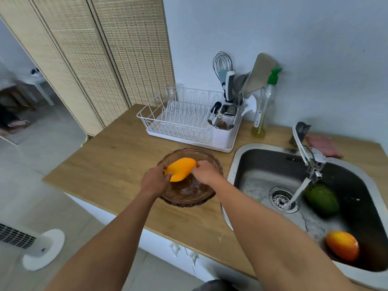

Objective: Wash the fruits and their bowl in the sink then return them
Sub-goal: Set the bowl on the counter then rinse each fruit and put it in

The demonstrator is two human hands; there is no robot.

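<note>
A brown glass bowl stands on the wooden counter, left of the sink. Over the bowl, a yellow mango is held at both ends: my left hand grips its near left end and my right hand its right end. A green mango lies in the sink beside the running water. An orange-red mango lies at the sink's near right. The tap is running onto the drain.
A white dish rack with a utensil holder stands behind the bowl. A soap bottle and a pink cloth are by the wall. The counter's left edge drops to the floor, where a white fan base stands.
</note>
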